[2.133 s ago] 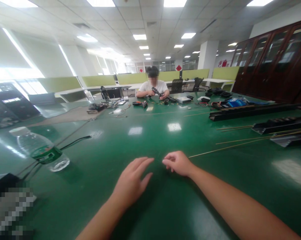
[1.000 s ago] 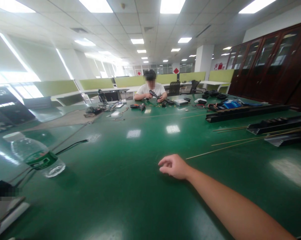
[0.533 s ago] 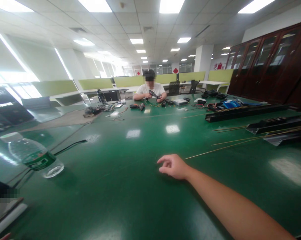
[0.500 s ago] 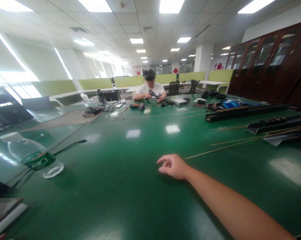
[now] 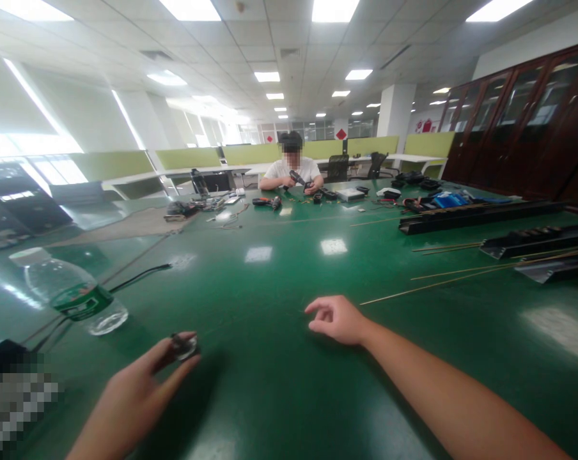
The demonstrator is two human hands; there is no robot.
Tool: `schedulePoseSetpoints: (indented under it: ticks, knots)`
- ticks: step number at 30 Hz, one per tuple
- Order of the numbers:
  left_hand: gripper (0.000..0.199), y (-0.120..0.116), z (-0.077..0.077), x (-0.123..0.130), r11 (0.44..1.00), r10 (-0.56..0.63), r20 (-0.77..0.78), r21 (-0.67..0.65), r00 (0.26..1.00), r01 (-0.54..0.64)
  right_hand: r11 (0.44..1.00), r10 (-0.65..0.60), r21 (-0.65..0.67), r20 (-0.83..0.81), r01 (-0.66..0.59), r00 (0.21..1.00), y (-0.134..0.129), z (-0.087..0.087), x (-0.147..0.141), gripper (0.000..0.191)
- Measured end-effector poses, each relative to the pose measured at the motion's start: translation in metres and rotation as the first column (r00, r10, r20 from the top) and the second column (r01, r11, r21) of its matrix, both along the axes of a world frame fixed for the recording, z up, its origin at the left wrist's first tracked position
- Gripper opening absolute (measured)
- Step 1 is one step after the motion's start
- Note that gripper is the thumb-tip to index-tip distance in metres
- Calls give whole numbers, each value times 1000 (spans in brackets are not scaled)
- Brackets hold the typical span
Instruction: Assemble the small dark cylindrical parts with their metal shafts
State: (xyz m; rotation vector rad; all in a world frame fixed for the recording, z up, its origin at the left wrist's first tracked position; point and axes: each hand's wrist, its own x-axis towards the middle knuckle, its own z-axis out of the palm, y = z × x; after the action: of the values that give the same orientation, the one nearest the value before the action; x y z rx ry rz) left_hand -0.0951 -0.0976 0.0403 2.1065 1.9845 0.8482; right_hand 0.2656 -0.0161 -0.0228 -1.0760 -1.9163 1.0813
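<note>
My left hand [image 5: 142, 383] is raised over the near left of the green table [image 5: 270, 396]. Its thumb and fingertips pinch a small dark piece with a shiny, glassy-looking side [image 5: 185, 347]; its exact kind is too small and blurred to tell. My right hand [image 5: 337, 319] rests on the tabletop near the middle, fingers loosely curled and thumb apart from the index finger, with nothing visible between them. Just beyond its wrist lies the tip of a thin brass-coloured rod [image 5: 394, 295]. A clear plastic bottle with a green label [image 5: 80, 297] leans in view to the left.
Black metal channels [image 5: 481, 217] and more thin rods lie at the right. Across the table a person [image 5: 291, 169] holds a drill-like tool. An orange and black power tool [image 5: 267, 202] and a blue bundle [image 5: 449, 199] lie far back. A black cable [image 5: 140, 276] runs near the bottle.
My left hand has come into view from the lower left, holding the small piece. The right hand stays put. A hand at the right edge is gone from view, and the view has shifted slightly.
</note>
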Motion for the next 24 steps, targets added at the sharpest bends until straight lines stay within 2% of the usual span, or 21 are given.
schedulePoseSetpoints:
  ticks: [4, 7, 9, 12, 15, 20, 24]
  knots:
    - [32, 46, -6, 78, 953, -288, 19, -86, 957, 289, 1000, -10, -20, -33, 9, 999, 0, 2, -1, 36]
    - [25, 70, -12, 128, 926, -367, 49, -73, 929, 370, 999, -27, -38, -56, 25, 998, 1, 2, -2, 41]
    - [24, 80, -19, 144, 920, -384, 115, -31, 916, 390, 999, -38, -39, -65, 36, 997, 2, 2, -3, 47]
    - [23, 87, -33, 149, 923, -382, 227, 42, 896, 382, 998, -57, -34, -62, 55, 996, 2, 2, -3, 54]
    - [22, 89, -43, 146, 923, -379, 289, 43, 879, 383, 997, -69, -29, -43, 68, 997, 2, 3, -3, 58]
    - [24, 88, -46, 147, 896, -427, 301, 13, 853, 444, 996, -77, -40, -27, 75, 997, 1, 5, -3, 59]
    - [31, 88, -47, 148, 880, -452, 307, -2, 837, 476, 996, -79, -53, -26, 77, 997, -1, 5, -3, 47]
